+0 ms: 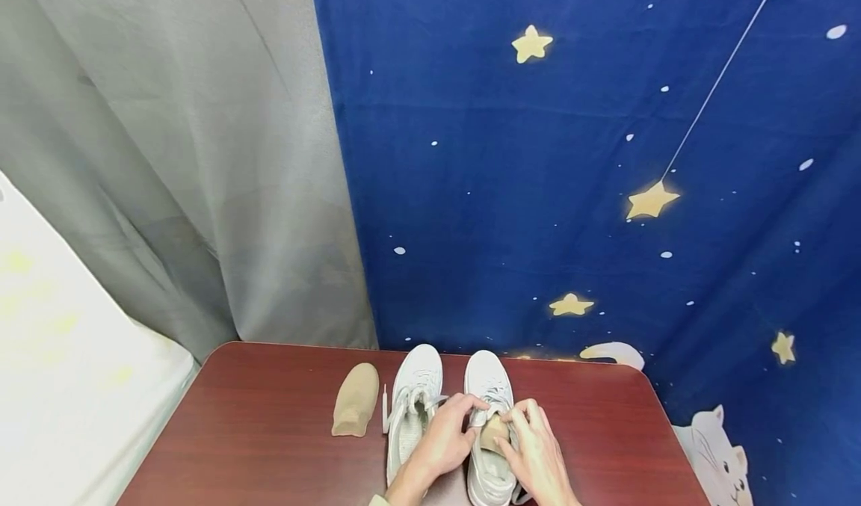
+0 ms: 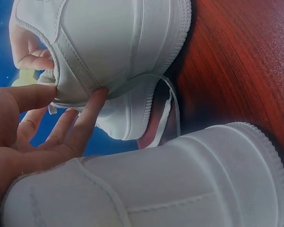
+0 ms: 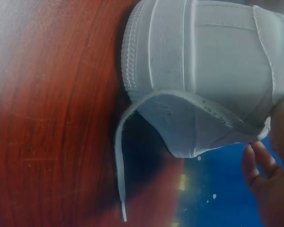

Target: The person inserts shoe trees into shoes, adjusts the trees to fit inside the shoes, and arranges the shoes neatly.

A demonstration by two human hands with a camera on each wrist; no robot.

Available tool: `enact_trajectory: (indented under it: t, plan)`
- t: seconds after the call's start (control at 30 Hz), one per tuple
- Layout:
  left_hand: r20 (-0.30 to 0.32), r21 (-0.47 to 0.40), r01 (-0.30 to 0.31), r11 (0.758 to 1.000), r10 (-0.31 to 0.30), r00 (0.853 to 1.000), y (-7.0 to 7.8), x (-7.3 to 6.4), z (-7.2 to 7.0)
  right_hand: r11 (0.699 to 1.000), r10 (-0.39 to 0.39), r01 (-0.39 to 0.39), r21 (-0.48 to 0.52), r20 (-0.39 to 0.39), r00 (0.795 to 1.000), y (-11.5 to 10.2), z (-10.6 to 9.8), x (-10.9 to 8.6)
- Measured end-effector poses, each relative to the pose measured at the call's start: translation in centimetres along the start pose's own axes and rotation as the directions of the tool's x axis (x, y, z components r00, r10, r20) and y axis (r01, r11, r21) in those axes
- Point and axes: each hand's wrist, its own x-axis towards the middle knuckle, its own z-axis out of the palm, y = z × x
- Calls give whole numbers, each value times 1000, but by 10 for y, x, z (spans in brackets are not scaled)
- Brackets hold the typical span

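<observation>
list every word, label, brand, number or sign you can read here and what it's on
Nothing can be read.
Heel of the left shoe: faint markings, possibly lettering, too blurred to read.
Side of the right shoe: small marks, too unclear to tell whether they are letters.

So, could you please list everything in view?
table: 1, red-brown, bottom centre
shoes: 2, white, side by side on table
laces: at least 2, white, on shoes
shoe inserts: 2, tan, one on the table, one inside the right shoe
grey curtain: 1, grey, upper left
blue curtain: 1, blue, behind the table
stars: at least 4, yellow, on blue curtain
moon: 1, pale yellow, on blue curtain
cat: 1, white, lower right
sheet: 1, white, left edge
sleeve: 1, pale, left wrist
left hand: 1, bare, at right shoe
right hand: 1, bare, at right shoe
</observation>
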Motion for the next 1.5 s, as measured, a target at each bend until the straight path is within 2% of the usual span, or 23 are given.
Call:
enact_trajectory:
  t: [0.23,0.4,0.53,0.63,0.9,1.13,1.3,1.5]
  plan:
    - [-22,25,-18,1000,19,1000,1,-1,2,999,33,-33,8,5,999,2,-1,0]
    - [34,12,-7,1000,7,999,3,-2,-1,991,93,-95,95,31,995,3,2,-4]
    - [81,28,-4,1000,2,997,6,-3,-5,985,96,-104,138,61,993,3,7,-5]
    - [75,56,-35,998,30,997,8,-3,-7,982,76,-87,167,70,995,0,5,-2]
    - [-43,139,-107,984,114,993,10,-3,-22,966,-21,9,257,42,999,-3,-3,11]
    - [-108,161,-171,972,189,976,5,-4,-32,967,-28,13,253,53,998,-9,-4,17]
    - [-155,138,-177,974,198,968,1,-5,-37,977,-28,13,213,67,997,-14,-4,19]
    - [-228,152,-191,970,223,948,-7,-4,-43,980,-64,53,192,53,997,-20,-5,21]
